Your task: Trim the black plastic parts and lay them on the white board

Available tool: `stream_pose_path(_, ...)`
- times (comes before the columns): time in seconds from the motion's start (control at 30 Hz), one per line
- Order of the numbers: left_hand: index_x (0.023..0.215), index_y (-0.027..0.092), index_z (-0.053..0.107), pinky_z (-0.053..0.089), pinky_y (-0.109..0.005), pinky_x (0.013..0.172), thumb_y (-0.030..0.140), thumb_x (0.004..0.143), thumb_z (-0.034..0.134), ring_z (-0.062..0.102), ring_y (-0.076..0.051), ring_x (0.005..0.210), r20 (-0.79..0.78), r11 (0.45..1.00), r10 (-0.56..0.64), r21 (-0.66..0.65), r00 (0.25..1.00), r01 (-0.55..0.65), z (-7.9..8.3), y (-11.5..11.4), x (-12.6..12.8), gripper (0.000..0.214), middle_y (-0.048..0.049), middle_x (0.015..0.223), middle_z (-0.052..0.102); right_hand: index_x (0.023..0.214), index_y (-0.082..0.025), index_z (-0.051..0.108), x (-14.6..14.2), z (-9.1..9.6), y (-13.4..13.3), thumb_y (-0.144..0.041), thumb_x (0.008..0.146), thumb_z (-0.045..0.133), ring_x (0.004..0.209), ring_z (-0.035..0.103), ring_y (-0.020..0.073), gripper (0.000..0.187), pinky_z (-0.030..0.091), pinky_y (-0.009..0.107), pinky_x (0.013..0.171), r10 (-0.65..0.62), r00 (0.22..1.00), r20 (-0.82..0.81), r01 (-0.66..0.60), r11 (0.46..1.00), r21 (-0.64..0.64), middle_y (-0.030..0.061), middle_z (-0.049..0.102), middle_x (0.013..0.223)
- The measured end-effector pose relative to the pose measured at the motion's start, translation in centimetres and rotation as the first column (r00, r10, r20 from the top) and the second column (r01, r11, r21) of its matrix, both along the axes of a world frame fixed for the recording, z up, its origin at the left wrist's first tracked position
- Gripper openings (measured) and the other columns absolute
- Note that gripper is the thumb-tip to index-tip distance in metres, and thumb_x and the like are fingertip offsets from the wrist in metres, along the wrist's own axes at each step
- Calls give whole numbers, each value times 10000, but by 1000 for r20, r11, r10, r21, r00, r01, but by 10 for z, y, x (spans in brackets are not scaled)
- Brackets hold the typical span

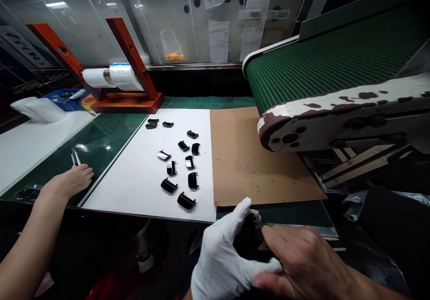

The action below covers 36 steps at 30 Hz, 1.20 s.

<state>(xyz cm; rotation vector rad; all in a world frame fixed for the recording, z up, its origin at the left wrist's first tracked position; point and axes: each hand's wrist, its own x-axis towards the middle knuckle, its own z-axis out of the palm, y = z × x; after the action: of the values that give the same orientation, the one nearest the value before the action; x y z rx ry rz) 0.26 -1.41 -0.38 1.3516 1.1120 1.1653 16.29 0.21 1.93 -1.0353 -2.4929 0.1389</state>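
Observation:
My left hand [223, 255] wears a white glove and is curled round a dark plastic part [247, 237] low in the view, just off the table's front edge. The part's shape is mostly lost in shadow. My right hand [302, 257] is bare. Its fingers are bent and closed against the right side of the same part, its thumb beside the glove's thumb; whether it also grips a small tool is hidden. Several glossy black plastic parts with small prongs, such as one piece [186, 201], lie scattered on a white sheet [134, 179] beyond my hands.
A brown cardboard sheet [235, 165] with small dark curled scraps lies beneath the end of a green conveyor belt [322, 67]. An orange stand [124, 102] holds film rolls [126, 76]. At left, another person's hand [75, 180] is by a slim light-coloured tool [75, 157].

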Motion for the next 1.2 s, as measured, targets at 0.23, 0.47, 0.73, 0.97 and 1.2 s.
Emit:
stream_pose_path(0.23,1387,218,433,538,-343,929,412,539,888,653,-269,1034,191,999,-29,33,981,23,-10,3,9,982,-84,1121,672,646,-219,433,9,4,-10,-716,855,280,363,435,101,561,337,242,387,-156,948,-277,161,987,-7,-40,430,466)
stream_pose_path(0.47,1372,215,452,522,-359,949,530,531,851,624,-296,1096,274,999,-38,35,961,30,-17,5,5,983,-111,1156,655,969,-240,592,19,-25,-30,-644,903,105,492,486,171,636,385,277,453,-604,674,-425,213,710,-672,-14,458,566)
stream_pose_path(0.73,1375,207,444,517,-363,955,535,570,831,636,-288,1072,263,996,-59,85,963,38,-17,8,4,952,-116,1146,655,1243,-257,459,5,-47,-41,-663,822,449,517,357,133,585,327,268,511,-799,463,-383,21,442,-897,-63,379,611)
stream_pose_path(0.97,1400,261,408,516,-345,959,303,604,864,628,-276,1100,181,993,-66,111,981,46,-17,11,-3,918,-82,1184,645,1152,-258,616,-7,-87,-52,-686,835,381,484,446,145,582,400,281,480,-916,230,-328,-523,168,-836,-6,517,593)
stream_pose_path(1.2,1402,232,403,514,-339,962,351,606,862,634,-266,1085,150,989,-56,146,987,34,-19,14,-8,927,-83,1171,654,629,-192,665,-11,-120,-64,-675,741,570,318,233,61,505,262,180,354,-955,177,-238,-742,30,-670,-92,276,331)
